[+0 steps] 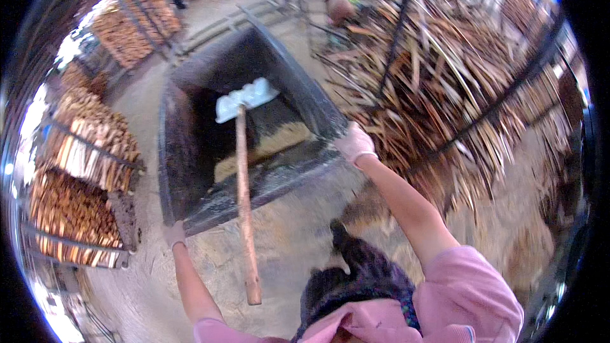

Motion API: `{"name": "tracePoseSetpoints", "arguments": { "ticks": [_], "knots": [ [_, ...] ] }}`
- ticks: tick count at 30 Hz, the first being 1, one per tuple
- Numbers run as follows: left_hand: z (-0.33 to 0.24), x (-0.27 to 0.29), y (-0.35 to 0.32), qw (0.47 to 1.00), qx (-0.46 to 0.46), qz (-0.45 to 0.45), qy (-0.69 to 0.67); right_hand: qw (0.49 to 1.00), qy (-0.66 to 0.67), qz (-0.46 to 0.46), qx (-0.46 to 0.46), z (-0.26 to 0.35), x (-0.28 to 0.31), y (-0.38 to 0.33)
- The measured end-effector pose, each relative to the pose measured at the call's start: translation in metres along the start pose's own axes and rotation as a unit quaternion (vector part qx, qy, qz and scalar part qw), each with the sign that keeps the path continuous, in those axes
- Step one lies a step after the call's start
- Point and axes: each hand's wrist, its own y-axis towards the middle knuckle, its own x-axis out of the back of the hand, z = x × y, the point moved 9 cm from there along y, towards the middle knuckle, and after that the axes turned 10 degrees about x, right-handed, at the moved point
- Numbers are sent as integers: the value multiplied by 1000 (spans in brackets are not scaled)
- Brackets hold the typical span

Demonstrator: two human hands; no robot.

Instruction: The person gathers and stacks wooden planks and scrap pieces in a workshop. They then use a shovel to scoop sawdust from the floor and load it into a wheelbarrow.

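Observation:
A dark metal cart stands open in front of me, with yellowish sawdust on its floor. My left hand, in a pale glove, grips the cart's near left corner. The right hand, gloved too, holds the near right corner of the rim. A shovel with a pale metal blade lies in the cart. Its long wooden handle leans over the near edge toward me, between my arms. Neither hand touches the shovel.
Racks of stacked cut wood line the left side. A big loose pile of wooden slats fills the right. Another person is at work far behind the cart. The floor is dusty concrete with rails beyond.

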Motion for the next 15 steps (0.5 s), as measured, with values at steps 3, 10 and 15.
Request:
{"name": "tracePoseSetpoints", "arguments": {
  "ticks": [3, 10, 15],
  "knots": [
    [49, -21, -32, 997, 7, 80, -17, 999, -5, 2, -40, -29, -16, -77],
    [192, 34, -89, 961, 119, 148, -201, 996, 17, 61, -70, -68, -81, -227],
    [246, 53, -151, 977, 105, 134, -126, 989, 20, 73, -124, -102, -66, -330]
  ]
}}
